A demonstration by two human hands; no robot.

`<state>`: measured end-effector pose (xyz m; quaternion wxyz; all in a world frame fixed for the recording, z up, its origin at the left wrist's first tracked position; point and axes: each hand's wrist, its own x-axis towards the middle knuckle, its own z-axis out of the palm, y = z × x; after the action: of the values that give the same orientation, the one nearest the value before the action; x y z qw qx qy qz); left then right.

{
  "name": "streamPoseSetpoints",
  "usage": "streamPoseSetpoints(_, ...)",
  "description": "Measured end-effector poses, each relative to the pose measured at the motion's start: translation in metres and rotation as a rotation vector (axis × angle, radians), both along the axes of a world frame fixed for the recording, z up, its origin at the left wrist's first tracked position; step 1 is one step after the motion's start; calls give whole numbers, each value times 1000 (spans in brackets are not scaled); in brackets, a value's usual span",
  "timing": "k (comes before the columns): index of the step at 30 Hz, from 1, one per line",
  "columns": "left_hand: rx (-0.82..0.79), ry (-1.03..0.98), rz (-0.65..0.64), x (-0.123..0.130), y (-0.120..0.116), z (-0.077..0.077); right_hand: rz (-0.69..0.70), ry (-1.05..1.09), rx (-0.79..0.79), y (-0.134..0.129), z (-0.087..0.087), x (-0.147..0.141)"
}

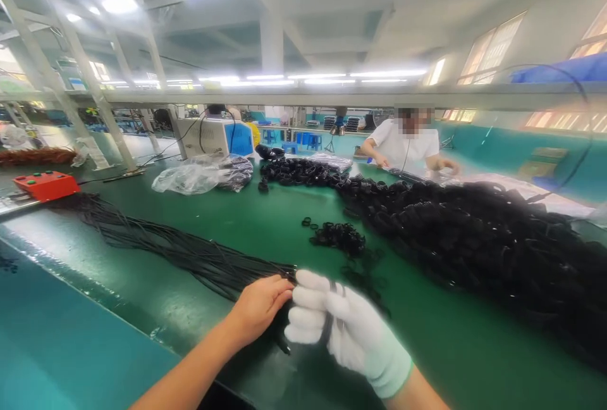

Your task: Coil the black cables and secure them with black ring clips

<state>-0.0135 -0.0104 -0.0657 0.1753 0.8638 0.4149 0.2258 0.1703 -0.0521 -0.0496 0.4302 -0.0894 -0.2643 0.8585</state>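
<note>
In the head view, I see the bare left hand [263, 307] with its fingers closed at the near end of the long black cables [190, 252], which lie stretched along the green tabletop [265, 214], perhaps so that they do not tangle and their ends are easy to reach. The white-gloved right hand [348, 328] touches it, its fingers half curled on a narrow black strip [328, 328]; how firmly, I cannot tell. The small pile of black rings [339, 237] is just beyond this hand, probably for easy reach, and the large black heap [455, 226] lies farther right, near a co-worker [410, 144].
</note>
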Motion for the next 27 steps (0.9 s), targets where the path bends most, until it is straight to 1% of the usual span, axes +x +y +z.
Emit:
streamPoseSetpoints(2, 99, 154, 72, 0, -11, -6, -130, -72, 22, 5, 5, 6)
streamPoseSetpoints(3, 121, 212, 73, 3, -19, -7, -179, -102, 25, 7, 6, 8)
streamPoseSetpoints(6, 206, 325, 16, 17, -40, -3, -266, -189, 19, 11, 5, 9)
streamPoseSetpoints(8, 257, 327, -28, 24, -47, 5, -267, -286, 12, 10, 1, 7)
streamPoseSetpoints(10, 299, 301, -63, 25, -45, 18, -185, -370, 45, 7, -3, 6)
streamPoseSetpoints(12, 296, 257, -98, 17, -38, 34, -27, -381, 93, 2, -7, 4)
streamPoseSetpoints(14, 211, 186, -121, 6, -29, 47, 137, -316, 101, -3, -11, 2)
streamPoseSetpoints(16, 41, 67, -128, -3, -21, 54, 254, -244, 56, -8, -13, -2)
streamPoseSetpoints(18, -176, -89, -148, -7, -15, 50, 345, -183, -3, -12, -16, -8)
streamPoseSetpoints(20, -367, -241, -165, -8, -12, 38, 421, -103, -71, -14, -19, -15)
streamPoseSetpoints(21, -439, -298, -162, -7, -12, 31, 437, -55, -104, -15, -20, -18)
streamPoseSetpoints(22, -489, -337, -149, -6, -12, 24, 423, -10, -130, -14, -20, -21)
streamPoseSetpoints(23, -514, -353, -130, -5, -12, 17, 378, 27, -142, -13, -20, -22)
streamPoseSetpoints(24, -510, -343, -104, -4, -13, 10, 302, 54, -137, -11, -19, -22)
streamPoseSetpoints(25, -475, -306, -70, -3, -15, 5, 204, 63, -121, -8, -18, -20)
streamPoseSetpoints(27, -338, -158, 45, -3, -20, -2, 3, 39, -79, -2, -14, -14)
